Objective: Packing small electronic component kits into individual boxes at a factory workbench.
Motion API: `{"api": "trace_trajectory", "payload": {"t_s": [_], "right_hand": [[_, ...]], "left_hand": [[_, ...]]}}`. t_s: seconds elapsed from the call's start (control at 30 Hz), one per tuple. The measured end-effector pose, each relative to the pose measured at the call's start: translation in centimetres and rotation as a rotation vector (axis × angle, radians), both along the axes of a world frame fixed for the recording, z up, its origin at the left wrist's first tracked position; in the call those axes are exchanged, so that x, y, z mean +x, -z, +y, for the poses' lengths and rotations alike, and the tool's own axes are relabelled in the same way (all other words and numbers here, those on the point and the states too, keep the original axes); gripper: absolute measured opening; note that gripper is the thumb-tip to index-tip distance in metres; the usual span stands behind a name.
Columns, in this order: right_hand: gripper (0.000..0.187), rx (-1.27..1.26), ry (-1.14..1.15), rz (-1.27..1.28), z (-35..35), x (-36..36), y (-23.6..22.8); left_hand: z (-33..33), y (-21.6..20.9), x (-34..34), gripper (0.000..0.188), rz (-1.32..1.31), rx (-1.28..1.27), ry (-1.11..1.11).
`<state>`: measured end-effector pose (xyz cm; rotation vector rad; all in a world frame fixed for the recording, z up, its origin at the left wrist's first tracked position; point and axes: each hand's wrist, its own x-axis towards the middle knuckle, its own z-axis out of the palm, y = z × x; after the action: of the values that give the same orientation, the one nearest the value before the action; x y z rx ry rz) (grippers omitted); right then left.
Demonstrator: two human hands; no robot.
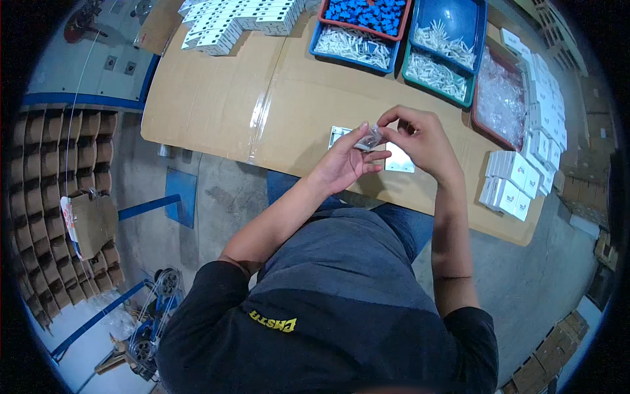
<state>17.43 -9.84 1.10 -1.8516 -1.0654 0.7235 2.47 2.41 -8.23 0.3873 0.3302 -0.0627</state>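
Observation:
Both hands meet over the near edge of the cardboard-covered table. A small clear plastic bag (370,138) is pinched between thumb and fingers of my left hand (346,159), whose lower fingers spread out to the right. The fingertips of my right hand (422,136) close on the bag's upper right side. What the bag contains is too small to make out. Beneath the hands lies a white box (399,159), partly covered by them. A pale, dark-edged piece (337,135) shows behind my left thumb; I cannot tell whether it belongs to the box.
Trays at the back hold blue plastic pieces (365,14), white plugs (352,47) and more white pieces (438,73). A red tray (500,98) of clear bags stands to the right, beside stacked white boxes (513,180). More white boxes (226,26) are stacked back left.

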Motion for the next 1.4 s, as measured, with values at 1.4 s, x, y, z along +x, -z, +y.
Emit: {"api": "trace_trajectory", "payload": {"t_s": [1.4], "right_hand": [[0.024, 0.102, -0.165, 0.219, 0.6, 2.2, 1.1]], "left_hand": [[0.3, -2.9, 0.5, 0.066, -0.099, 0.425, 0.109]]}}
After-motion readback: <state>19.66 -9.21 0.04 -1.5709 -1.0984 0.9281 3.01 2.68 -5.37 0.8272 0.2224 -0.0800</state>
